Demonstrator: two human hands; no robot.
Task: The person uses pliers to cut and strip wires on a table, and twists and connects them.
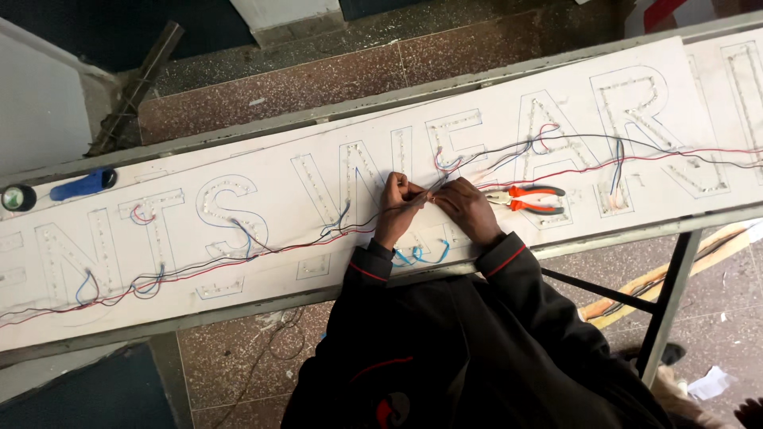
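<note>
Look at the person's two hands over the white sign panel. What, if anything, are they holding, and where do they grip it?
Both the left hand and right hand pinch thin wires where the ends meet between the fingertips. The orange-handled pliers lie unheld.

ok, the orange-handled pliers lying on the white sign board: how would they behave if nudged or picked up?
The orange-handled pliers lie flat, handles splayed, so they would probably slide, not roll. Metal jaws suggest stiff and fairly heavy. Nearby thin wires might snag.

Two hands, left [399, 205] and right [469, 208], one sign panel [238, 167], one pair of orange pliers [531, 199], one blue-handled tool [83, 184], one tape roll [17, 198], one metal bar [135, 87] on floor, blue wire loops several, exact count unclear
</note>
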